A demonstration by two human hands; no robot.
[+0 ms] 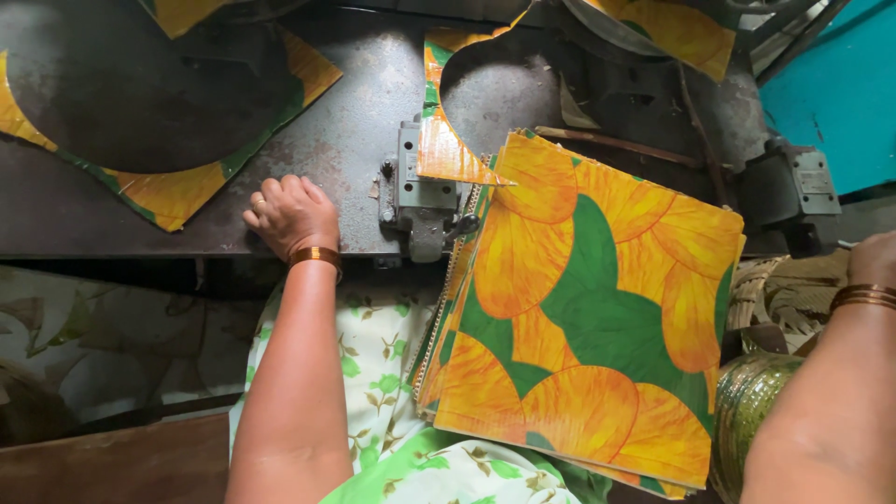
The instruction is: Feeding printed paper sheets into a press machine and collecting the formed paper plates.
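My left hand (291, 215) rests with curled fingers on the front edge of a dark metal machine table (345, 140), just left of a grey metal clamp block (420, 196). A bangle circles that wrist. A stack of square sheets (588, 308) printed with orange and green leaf shapes lies on my lap and leans against the table edge, to the right of my left hand. My right hand (875, 259) sits at the right edge of the view, partly cut off, near a grey box; what it holds is hidden.
Cut-out scrap sheets with round holes lie on the table at left (149, 187) and at the top centre (448, 140). A grey metal box (793, 191) stands at right by a teal wall (840, 84). A shiny green roll (747, 401) sits at lower right.
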